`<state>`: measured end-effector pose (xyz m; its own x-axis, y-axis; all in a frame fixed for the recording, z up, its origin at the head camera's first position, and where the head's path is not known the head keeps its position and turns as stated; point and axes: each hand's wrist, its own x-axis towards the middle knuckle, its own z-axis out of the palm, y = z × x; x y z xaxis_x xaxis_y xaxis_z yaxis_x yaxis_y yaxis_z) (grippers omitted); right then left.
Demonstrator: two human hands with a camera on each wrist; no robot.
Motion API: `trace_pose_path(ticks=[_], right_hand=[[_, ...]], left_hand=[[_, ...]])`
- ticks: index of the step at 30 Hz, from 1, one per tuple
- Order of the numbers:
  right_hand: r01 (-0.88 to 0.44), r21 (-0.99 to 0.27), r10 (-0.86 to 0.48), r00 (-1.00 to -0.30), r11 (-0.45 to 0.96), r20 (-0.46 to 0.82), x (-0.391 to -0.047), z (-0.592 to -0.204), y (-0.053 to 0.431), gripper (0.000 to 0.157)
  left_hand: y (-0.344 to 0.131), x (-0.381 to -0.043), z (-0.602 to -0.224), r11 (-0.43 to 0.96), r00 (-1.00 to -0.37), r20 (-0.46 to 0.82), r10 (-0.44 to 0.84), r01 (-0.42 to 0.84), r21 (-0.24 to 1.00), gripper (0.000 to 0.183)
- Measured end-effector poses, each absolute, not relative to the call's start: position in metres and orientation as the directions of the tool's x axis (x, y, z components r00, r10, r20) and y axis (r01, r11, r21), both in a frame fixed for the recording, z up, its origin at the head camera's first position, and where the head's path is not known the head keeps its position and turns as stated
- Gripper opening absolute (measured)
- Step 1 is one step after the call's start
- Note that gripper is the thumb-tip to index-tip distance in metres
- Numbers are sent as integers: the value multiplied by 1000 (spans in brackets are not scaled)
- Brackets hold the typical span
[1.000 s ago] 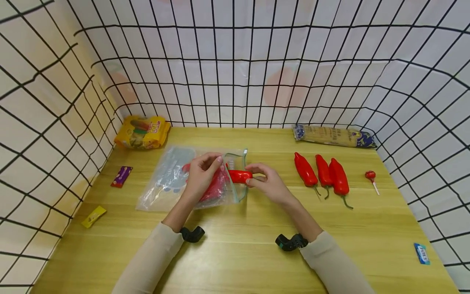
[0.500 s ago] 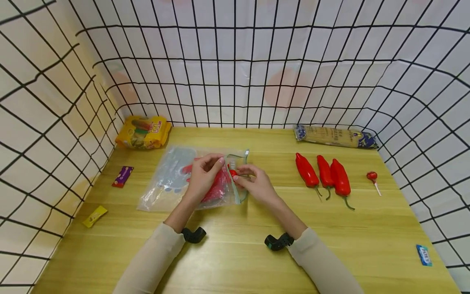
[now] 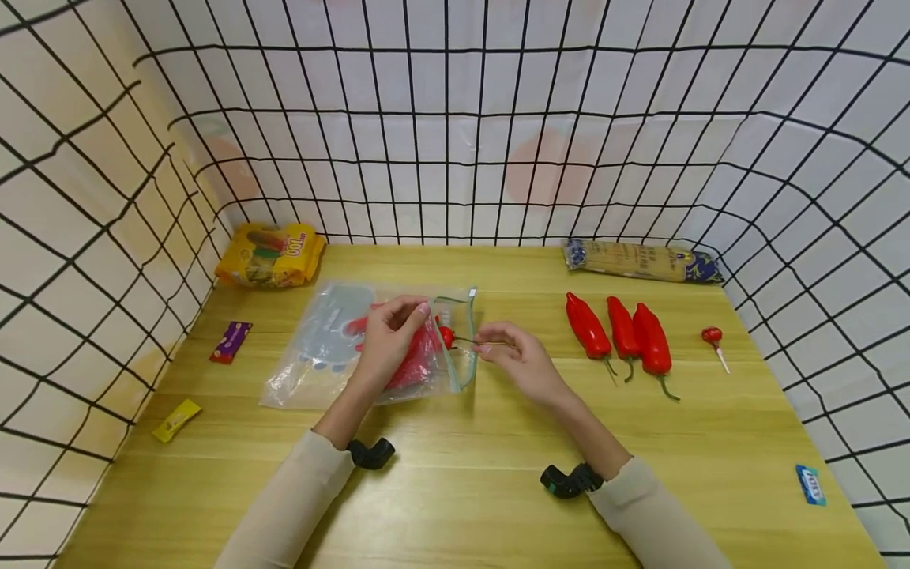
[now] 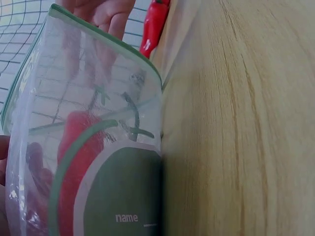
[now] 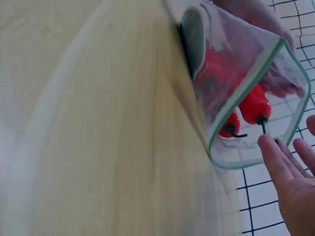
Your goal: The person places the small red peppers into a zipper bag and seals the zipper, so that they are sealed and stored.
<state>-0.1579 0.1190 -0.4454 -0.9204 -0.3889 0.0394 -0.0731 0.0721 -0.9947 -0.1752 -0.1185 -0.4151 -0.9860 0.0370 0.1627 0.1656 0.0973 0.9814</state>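
My left hand pinches the upper edge of a clear zip bag that lies on the table, holding its green-rimmed mouth apart. Red chili peppers are inside, with dark stems toward the mouth; the left wrist view shows a red pepper through the plastic. Just outside the opening is my right hand, its fingers loosely extended and a fingertip right at the end of one stem. To its right lie three more red peppers.
A yellow snack packet stands at back left, a noodle packet at back right. Small wrappers, purple, yellow and blue, and a red lollipop lie about. Black wire mesh surrounds the table.
My right hand pushed a pepper leftward into the bag, then drew back to the right along its stem. The left hand has kept its grip on the bag.
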Motion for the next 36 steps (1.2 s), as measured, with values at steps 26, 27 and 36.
trace_pose_path(ticks=[26, 27, 36], right_hand=[[-169, -908, -185, -977, 384, 104, -161, -440, 188, 43], [-169, -883, -161, -981, 438, 108, -163, -439, 198, 45], [-111, -572, -134, -991, 812, 1, -176, -445, 232, 57]], left_hand=[[-128, -185, -444, 138, -991, 135, 24, 137, 981, 34], [-128, -185, -444, 135, -990, 139, 26, 141, 981, 34], [-124, -188, -440, 67, -988, 155, 6, 155, 986, 33]])
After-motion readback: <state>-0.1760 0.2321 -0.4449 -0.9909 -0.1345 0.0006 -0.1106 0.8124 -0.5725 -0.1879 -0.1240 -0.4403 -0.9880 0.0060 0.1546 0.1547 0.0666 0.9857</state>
